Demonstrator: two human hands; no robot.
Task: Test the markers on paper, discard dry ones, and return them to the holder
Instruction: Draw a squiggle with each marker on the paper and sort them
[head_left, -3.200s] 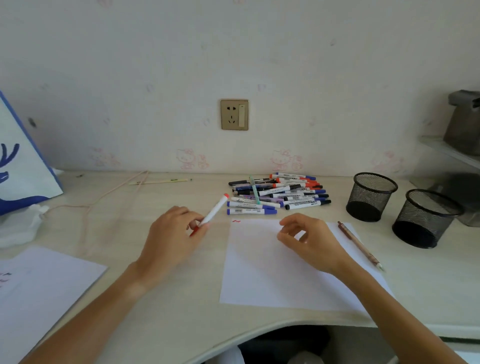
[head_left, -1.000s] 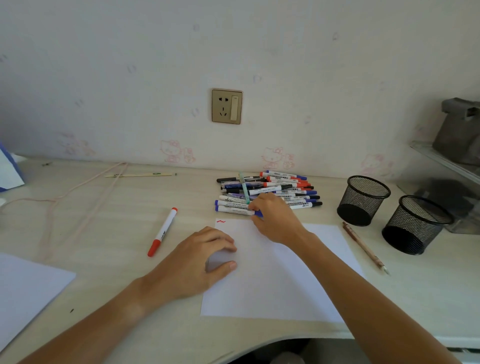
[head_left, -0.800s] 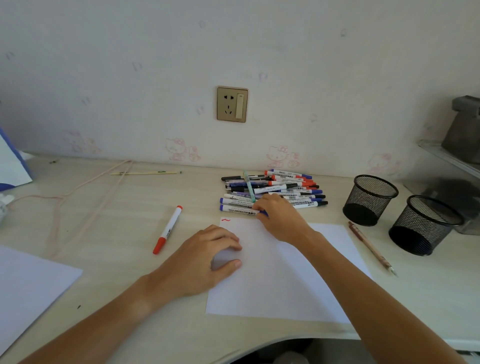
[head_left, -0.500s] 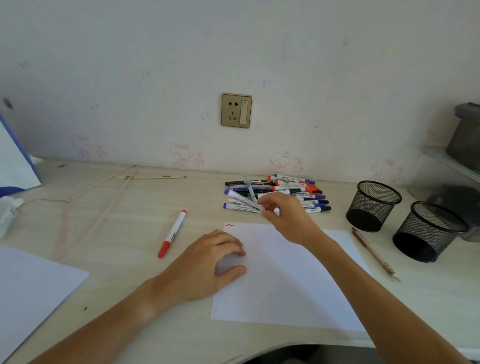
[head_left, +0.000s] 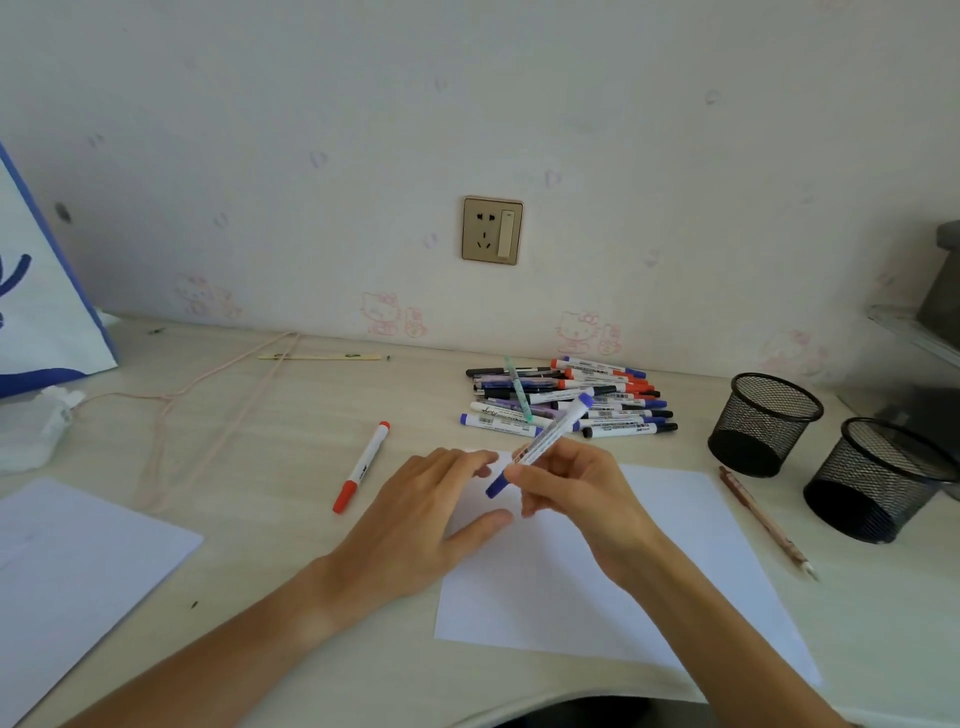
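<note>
My right hand (head_left: 576, 493) pinches a white marker with blue ends (head_left: 553, 439), tilted above the top left of the white test sheet (head_left: 597, 577). Its blue cap points down toward my left hand (head_left: 426, 514), which hovers or rests at the sheet's left edge with relaxed fingers and holds nothing. A red-capped marker (head_left: 362, 466) lies alone on the desk to the left. A pile of markers (head_left: 566, 397) lies by the wall. Two black mesh holders (head_left: 763, 423) (head_left: 878, 478) stand at the right.
A pencil (head_left: 763, 519) lies between the test sheet and the holders. Another white sheet (head_left: 67, 566) covers the near left corner. A blue and white bag (head_left: 36, 291), a crumpled tissue (head_left: 36, 426), a pink cord (head_left: 208, 395) and a thin stick (head_left: 322, 356) sit at the left and back.
My left hand laid the red-capped marker on the desk and moved to the sheet. My right hand reached into the pile, lifted out a blue marker and brought it over the sheet.
</note>
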